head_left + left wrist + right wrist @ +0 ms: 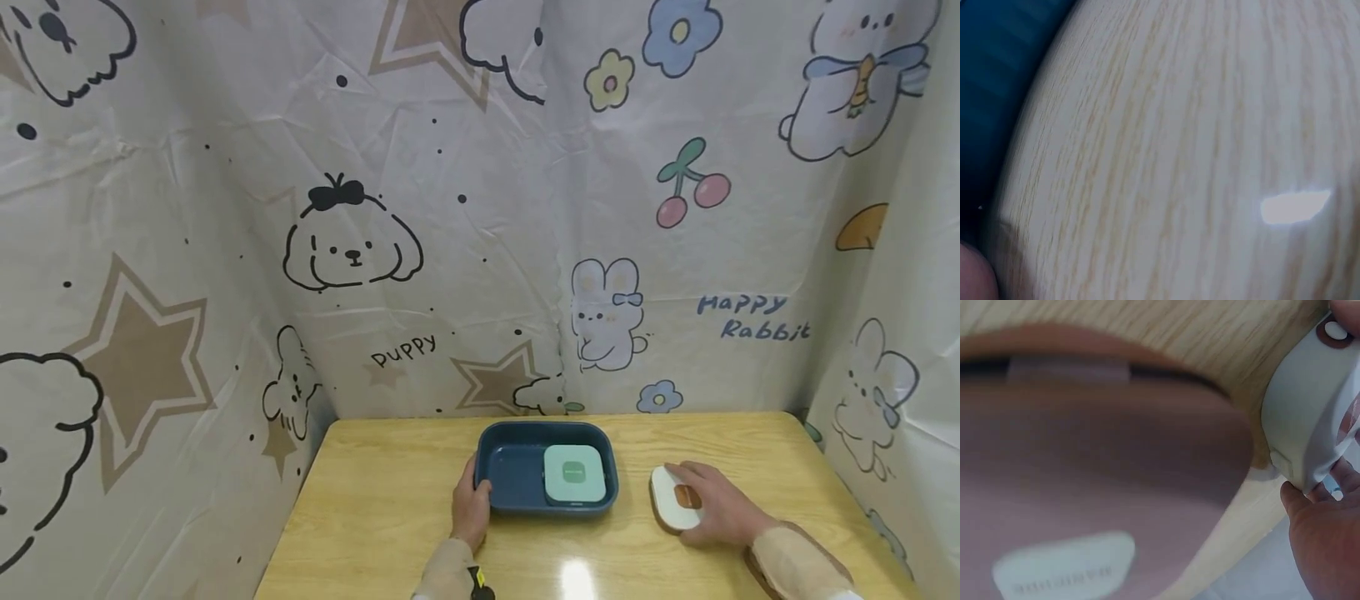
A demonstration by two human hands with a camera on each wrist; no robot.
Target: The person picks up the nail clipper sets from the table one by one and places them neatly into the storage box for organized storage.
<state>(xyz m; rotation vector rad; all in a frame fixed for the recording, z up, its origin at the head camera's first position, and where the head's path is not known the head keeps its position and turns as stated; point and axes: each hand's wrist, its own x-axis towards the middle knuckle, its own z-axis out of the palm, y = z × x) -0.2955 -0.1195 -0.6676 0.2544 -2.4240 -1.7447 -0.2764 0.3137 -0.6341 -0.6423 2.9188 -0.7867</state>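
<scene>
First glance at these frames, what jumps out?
The dark blue tray at the middle of the wooden table, with a mint green square box lying in its right half. The left hand grips the tray's left rim, while the right hand rests on a white box to the tray's right. Behind it all hangs a cartoon curtain of puppies, rabbits and stars.

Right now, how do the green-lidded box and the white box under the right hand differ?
The green-lidded box lies inside the blue tray; the white box lies straight on the wooden table. No hand touches the green one, since the left hand holds the tray's rim, while the right hand rests on the white one. The green lid is mint; the white one bears a brown patch. Both are small with rounded corners.
</scene>
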